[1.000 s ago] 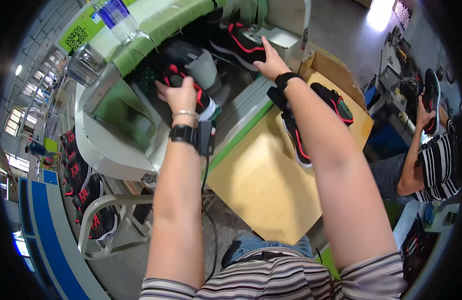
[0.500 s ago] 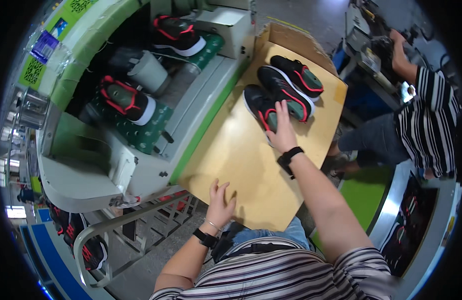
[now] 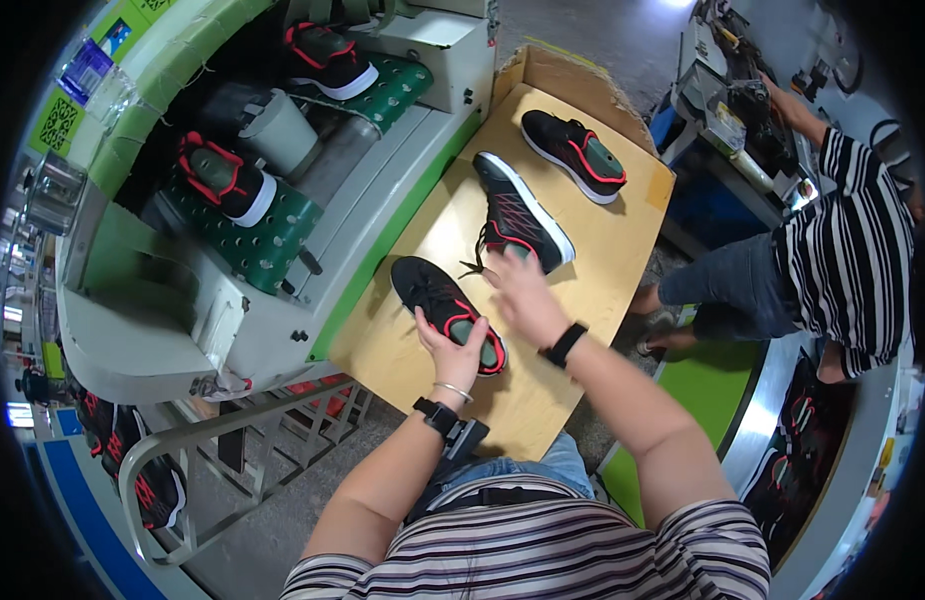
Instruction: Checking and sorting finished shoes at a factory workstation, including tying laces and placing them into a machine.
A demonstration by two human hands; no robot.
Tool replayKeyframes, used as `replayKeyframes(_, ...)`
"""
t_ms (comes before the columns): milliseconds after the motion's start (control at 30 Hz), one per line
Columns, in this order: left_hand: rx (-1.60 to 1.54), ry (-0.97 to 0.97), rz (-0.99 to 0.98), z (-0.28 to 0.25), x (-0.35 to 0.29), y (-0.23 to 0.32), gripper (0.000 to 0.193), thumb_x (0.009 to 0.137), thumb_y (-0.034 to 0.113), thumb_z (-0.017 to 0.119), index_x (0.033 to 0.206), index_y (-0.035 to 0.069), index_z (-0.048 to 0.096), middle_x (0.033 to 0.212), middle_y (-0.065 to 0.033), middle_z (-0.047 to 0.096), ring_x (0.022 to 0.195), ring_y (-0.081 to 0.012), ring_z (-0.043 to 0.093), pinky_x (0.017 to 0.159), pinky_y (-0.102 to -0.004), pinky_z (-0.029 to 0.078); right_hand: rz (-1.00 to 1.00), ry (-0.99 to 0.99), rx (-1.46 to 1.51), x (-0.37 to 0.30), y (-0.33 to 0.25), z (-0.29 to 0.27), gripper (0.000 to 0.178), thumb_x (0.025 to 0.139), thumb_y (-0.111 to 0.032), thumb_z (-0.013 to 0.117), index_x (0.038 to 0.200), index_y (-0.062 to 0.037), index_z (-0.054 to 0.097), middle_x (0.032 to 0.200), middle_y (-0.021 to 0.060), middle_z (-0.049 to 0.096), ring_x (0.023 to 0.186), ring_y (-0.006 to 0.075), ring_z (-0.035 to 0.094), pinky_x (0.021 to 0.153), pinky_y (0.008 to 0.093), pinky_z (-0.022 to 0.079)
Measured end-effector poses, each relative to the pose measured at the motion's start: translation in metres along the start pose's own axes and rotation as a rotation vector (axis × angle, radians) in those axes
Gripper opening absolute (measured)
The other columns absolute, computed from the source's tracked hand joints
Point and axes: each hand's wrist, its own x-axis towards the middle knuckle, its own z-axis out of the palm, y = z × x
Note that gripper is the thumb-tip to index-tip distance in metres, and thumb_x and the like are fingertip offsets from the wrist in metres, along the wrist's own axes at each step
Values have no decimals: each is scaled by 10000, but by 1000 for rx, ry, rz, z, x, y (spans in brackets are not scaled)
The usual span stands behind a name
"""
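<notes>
Three black sneakers with red trim lie on a light wooden board. At the near one, a sneaker with a dark green insole (image 3: 428, 288), my left hand (image 3: 450, 350) grips the heel end, thumb and fingers on either side. The middle sneaker (image 3: 522, 210) shows its white sole along one side, and a loose lace hangs off its left side. By its heel end is my right hand (image 3: 527, 300), its fingers smeared by motion; whether they touch the shoe is unclear. Farther back sits the third sneaker (image 3: 574, 155), apart from both hands.
Left of the board (image 3: 402, 385) stands a machine (image 3: 382, 190) with two sneakers on perforated green plates. Cardboard (image 3: 582, 85) edges the board's far end. A metal rail (image 3: 147, 465) is at lower left. Another person (image 3: 842, 240) works at right, beside a green-topped surface (image 3: 702, 400).
The near sneaker has come toward me and left, into my left hand. The middle sneaker has turned and shifted left. My right hand has moved nearer and left.
</notes>
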Motion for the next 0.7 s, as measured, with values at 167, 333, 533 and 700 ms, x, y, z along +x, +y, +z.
replayKeyframes(167, -10, 11, -5, -12, 1, -6, 1177, 735, 254, 860, 1564, -23, 72, 1558, -317, 165, 1465, -422, 215, 1219, -468, 202, 244, -12, -252, 38, 60, -23, 1179, 648, -380, 901, 1576, -69, 246, 1552, 281, 316, 1454, 456, 298, 1190, 586, 234)
replayKeyframes(333, -142, -201, 52, -30, 14, -29, 1102, 740, 193, 814, 1564, 3, 108, 1542, -302, 246, 1451, -403, 274, 1208, -445, 243, 466, 189, 279, 35, 122, -49, 1033, 676, -128, 778, 1569, -95, 258, 1477, 268, 441, 1371, 424, 436, 1124, 446, 385)
replayKeyframes(533, 8, -218, 125, -42, 14, -30, 1064, 762, 185, 795, 1552, -18, 113, 1517, -291, 277, 1436, -403, 296, 1203, -437, 257, 634, 186, 796, -102, 21, -2, 973, 735, -138, 750, 1552, -18, 236, 1402, 203, 489, 1315, 315, 492, 1106, 390, 403)
replayKeyframes(700, 77, -315, 144, -46, 24, -35, 1098, 736, 199, 815, 1543, -27, 105, 1507, -304, 257, 1428, -425, 292, 1205, -447, 258, 754, -107, 1203, -209, -91, -11, 857, 859, -303, 827, 1487, 4, 332, 1328, 200, 532, 1244, 229, 542, 1036, 338, 458)
